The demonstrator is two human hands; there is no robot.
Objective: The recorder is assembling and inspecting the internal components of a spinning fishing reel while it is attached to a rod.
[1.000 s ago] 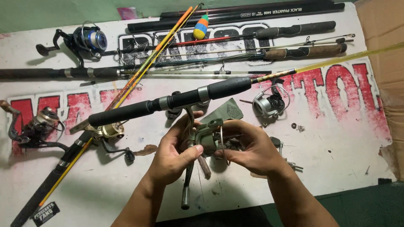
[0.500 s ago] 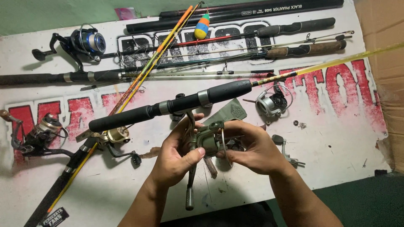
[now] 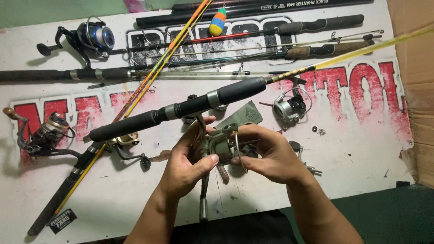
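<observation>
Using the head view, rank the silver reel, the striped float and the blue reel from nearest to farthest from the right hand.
1. Silver reel: just above the right hand, slightly to its right.
2. Striped float: top centre, among the rods.
3. Blue reel: far upper-left corner.

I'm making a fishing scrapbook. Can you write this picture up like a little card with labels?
Place: white painted board with big red letters
Left hand: grips the small greenish reel from the left
Right hand: holds the same reel from the right
Just behind the hands: rod with black handle, yellow farther up
Left side: blue reel and dark reel
Right side: silver reel
Top: bright striped float
</observation>
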